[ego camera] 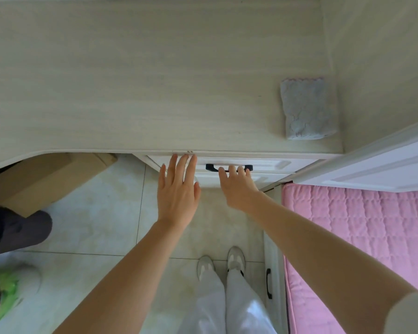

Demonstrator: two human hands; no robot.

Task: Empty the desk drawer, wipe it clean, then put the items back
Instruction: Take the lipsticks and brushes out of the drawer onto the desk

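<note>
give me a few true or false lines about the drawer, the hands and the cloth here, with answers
1. The drawer is pulled fully out. False: it looks shut, front flush under the desk.
2. The right hand reaches the black handle. True.
3. The left hand holds the grey cloth. False: its fingers are straight near the desk edge; the cloth lies on the desk, far right.
4. A pink quilted mat lies to the right. True.
5. Drawer items sit on the desk. False: only the cloth shows.
</note>
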